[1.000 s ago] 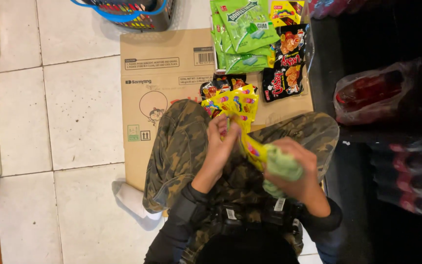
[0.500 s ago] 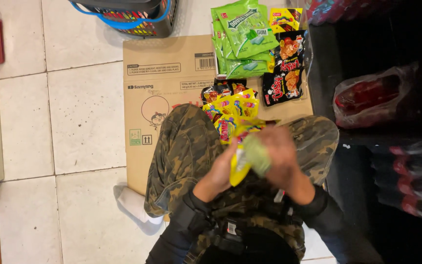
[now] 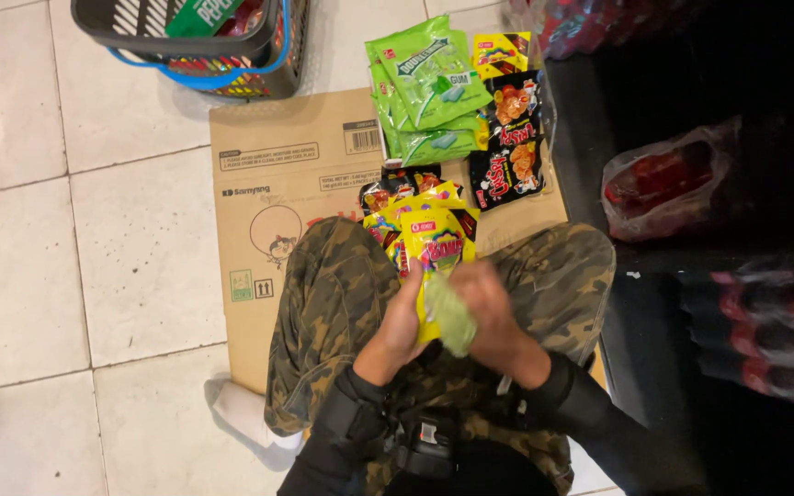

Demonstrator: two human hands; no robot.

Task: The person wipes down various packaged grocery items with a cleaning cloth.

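Sitting on a flat cardboard sheet (image 3: 277, 174) on the tiled floor, a person in camouflage trousers holds both hands together over the lap. The left hand (image 3: 406, 317) is closed around the lower edge of a yellow snack packet (image 3: 434, 248). The right hand (image 3: 489, 308) is blurred, and its grip seems wrapped around a small pale green packet (image 3: 452, 317), which sits between the two hands, touching both. I judge the step in hand to be sorting or gathering packets, with the hands busy bunching them together. The next move calls for a firm hold, so the slippery packets do not slide out, and a free spot to put them.

More yellow packets with red and green marks lie in a pile just past the hands, at twelve o'clock. Farther at twelve o'clock lies a stack of bright green flat packets (image 3: 429, 87) with white pictures on them. Just beside them, at one o'clock, are black packets (image 3: 512, 138) with orange and red pictures, and a small yellow and black packet (image 3: 500, 50) above them. The cardboard carries a printed label patch and a round cartoon drawing. At eleven o'clock stands a dark shopping basket (image 3: 186, 46) with blue handles. At three o'clock a clear bag (image 3: 668, 188) holds something red.
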